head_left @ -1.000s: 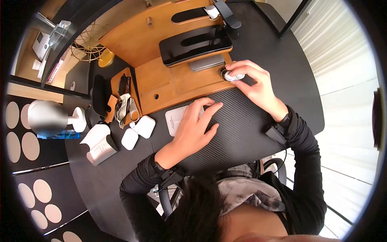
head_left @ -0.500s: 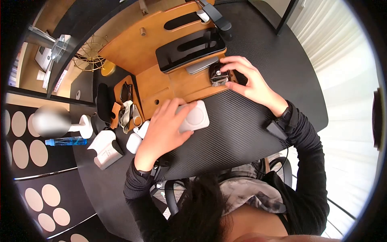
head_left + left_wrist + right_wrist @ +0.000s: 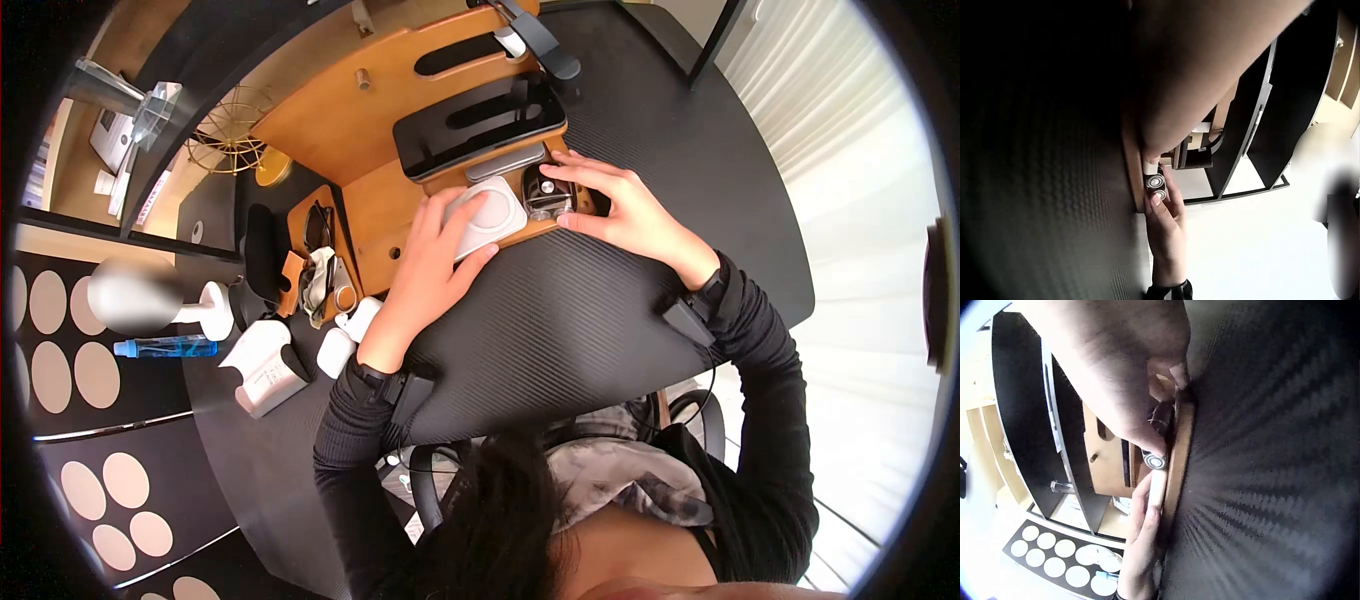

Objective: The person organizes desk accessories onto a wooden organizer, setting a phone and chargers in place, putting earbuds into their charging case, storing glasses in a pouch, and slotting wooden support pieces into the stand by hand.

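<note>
Surroundings inventory, head view: tabletop sundries, dark panel, white curtain.
I log, on the textured black tabletop (image 3: pixel 520 330): two small white rounded cases, one (image 3: pixel 335 354) nearer the printed white carton (image 3: pixel 268 375), the other (image 3: pixel 363 316) partly covered; one long black case (image 3: pixel 262 250), just beside a small brown tray (image 3: pixel 296 222) with dark-framed glasses (image 3: pixel 318 228); one gold wire wheel (image 3: pixel 228 128) above a round gold piece (image 3: pixel 272 167). Further out, I list a white round-headed item (image 3: pixel 135 295), its face blurred; a blue bottle (image 3: pixel 165 347), lengthwise; a dark panel (image 3: pixel 75 420) bearing pale discs (image 3: pixel 97 378); a clear faceted object (image 3: pixel 155 115); and, far right, a pleated white curtain (image 3: pixel 835 130).
</note>
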